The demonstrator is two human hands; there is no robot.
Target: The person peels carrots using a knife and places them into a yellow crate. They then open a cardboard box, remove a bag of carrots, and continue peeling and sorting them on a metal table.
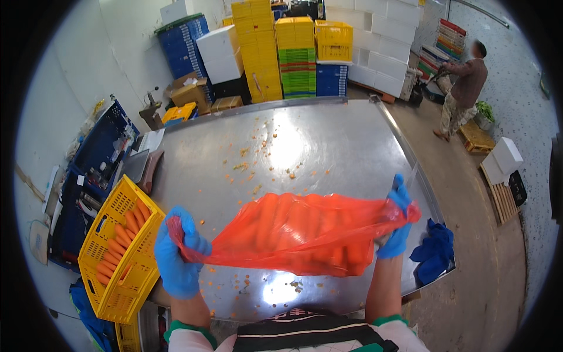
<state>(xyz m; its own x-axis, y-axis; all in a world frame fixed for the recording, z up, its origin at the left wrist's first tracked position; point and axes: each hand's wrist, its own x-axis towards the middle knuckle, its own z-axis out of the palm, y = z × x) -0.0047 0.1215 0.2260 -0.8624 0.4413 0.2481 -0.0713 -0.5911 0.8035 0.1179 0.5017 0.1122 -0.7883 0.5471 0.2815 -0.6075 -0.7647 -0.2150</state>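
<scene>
A red translucent plastic bag (299, 233) filled with carrots (268, 220) is stretched out above a metal table (198, 163). My left hand (181, 251), in a blue glove, grips one gathered end of the bag. The opposite end is bunched in my right hand (398, 215), also in a blue glove; its fingers point away from me. The carrots lie side by side inside the film, which blurs their outlines. Left of my left hand, a yellow plastic crate (127, 281) stands tilted with loose carrots (121, 246) in it.
Carrot scraps (264, 143) litter the table. A blue cloth (433, 253) lies at its right corner; a scale (136, 165) sits at its left edge. Stacked yellow crates (255, 53) and white foam boxes (374, 48) stand behind. At the far right, a person (466, 83) handles a pallet jack.
</scene>
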